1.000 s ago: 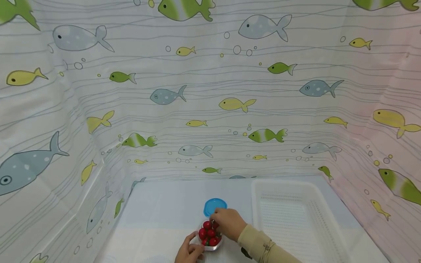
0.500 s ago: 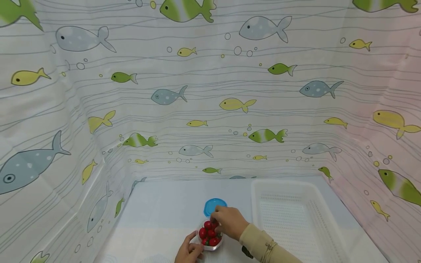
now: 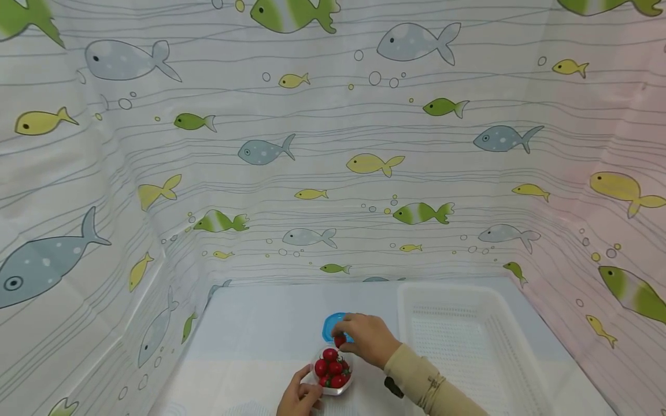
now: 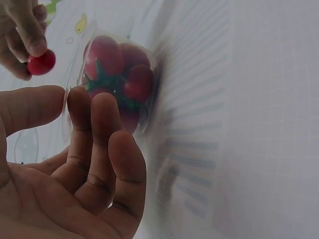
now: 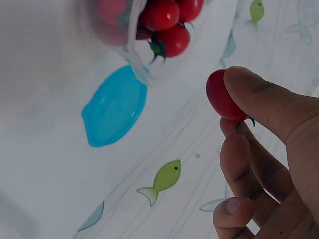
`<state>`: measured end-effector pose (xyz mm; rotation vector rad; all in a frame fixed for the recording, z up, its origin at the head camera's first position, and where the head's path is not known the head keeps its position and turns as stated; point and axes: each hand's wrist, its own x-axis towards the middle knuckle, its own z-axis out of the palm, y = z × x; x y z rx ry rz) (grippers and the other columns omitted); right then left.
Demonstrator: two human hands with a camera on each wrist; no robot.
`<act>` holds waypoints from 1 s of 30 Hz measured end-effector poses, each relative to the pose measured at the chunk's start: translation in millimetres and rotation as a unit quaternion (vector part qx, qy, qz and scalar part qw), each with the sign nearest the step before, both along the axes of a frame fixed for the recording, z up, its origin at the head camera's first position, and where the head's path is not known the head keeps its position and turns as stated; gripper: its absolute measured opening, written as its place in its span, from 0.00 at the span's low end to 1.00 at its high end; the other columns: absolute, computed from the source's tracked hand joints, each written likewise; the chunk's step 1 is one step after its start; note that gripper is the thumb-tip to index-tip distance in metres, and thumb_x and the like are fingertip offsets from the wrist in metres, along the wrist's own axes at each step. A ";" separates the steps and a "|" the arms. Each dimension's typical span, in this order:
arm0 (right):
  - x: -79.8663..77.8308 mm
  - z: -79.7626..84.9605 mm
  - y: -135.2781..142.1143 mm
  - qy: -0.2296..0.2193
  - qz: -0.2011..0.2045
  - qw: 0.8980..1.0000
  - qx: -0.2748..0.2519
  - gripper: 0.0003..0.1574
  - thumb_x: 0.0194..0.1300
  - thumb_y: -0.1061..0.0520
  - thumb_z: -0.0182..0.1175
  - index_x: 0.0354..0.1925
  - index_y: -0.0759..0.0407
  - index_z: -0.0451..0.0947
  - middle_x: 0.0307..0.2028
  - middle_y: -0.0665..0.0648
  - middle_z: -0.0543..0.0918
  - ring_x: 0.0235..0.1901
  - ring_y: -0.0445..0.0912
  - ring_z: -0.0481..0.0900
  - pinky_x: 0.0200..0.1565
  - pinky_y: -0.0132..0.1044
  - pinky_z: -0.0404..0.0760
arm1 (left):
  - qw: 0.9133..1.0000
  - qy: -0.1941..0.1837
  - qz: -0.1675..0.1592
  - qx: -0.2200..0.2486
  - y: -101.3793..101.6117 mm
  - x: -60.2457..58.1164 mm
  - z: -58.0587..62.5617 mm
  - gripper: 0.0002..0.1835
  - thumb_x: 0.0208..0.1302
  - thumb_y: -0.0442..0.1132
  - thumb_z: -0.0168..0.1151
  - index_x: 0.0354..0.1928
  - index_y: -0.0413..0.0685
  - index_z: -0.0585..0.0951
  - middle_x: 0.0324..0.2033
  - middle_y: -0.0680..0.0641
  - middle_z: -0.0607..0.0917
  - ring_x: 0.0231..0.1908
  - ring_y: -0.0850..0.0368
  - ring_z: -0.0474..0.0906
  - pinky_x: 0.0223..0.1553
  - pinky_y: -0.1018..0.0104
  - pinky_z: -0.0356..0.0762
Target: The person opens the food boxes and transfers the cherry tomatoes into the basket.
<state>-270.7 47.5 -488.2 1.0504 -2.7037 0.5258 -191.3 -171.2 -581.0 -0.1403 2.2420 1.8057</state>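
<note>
A clear plastic container full of red cherry tomatoes stands at the front middle of the table. At its left side my left hand holds it, the thumb and fingertips at its rim in the left wrist view. My right hand pinches a single cherry tomato between thumb and fingers, a bit of green stem showing on it. That hand is just beyond and above the container, overlapping the blue lid in the head view. Green stems show among the tomatoes in the container.
To the right stands a white perforated plastic basket. A dark object shows partly under the right sleeve. Fish-patterned sheeting walls the white table at the back and both sides.
My right hand has lifted a cherry tomato out of the container and moved up and slightly right, over the lid. The left hand and container have stayed in place.
</note>
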 end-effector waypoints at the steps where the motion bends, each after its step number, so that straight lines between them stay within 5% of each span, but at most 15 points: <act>1: 0.0 2.7 1.3 -0.001 -0.002 1.000 -0.002 0.16 0.56 0.51 0.77 0.44 0.45 0.87 0.36 0.42 0.83 0.34 0.34 0.78 0.35 0.30 0.80 | 1.000 -0.001 -0.001 -0.002 -0.3 0.4 -0.5 0.41 0.71 0.46 0.61 0.70 0.20 0.55 0.33 0.48 0.86 0.33 0.53 0.83 0.33 0.60 0.79; 13: -6.1 18.8 25.6 -0.047 -0.046 0.996 -0.060 0.17 0.61 0.52 0.75 0.48 0.49 0.84 0.42 0.44 0.86 0.41 0.39 0.82 0.43 0.38 0.83 | 1.000 -0.003 -0.002 -0.001 -0.7 1.4 -3.4 0.47 0.70 0.50 0.64 0.70 0.18 0.53 0.33 0.48 0.86 0.34 0.53 0.83 0.36 0.58 0.82; 30: -20.1 5.5 74.6 -0.069 -0.117 0.986 -0.102 0.18 0.62 0.49 0.73 0.50 0.45 0.84 0.44 0.42 0.84 0.31 0.36 0.74 0.32 0.33 0.76 | 1.000 -0.006 -0.010 -0.014 -3.9 -1.5 -5.7 0.49 0.69 0.53 0.64 0.70 0.19 0.53 0.35 0.48 0.86 0.35 0.53 0.83 0.39 0.56 0.82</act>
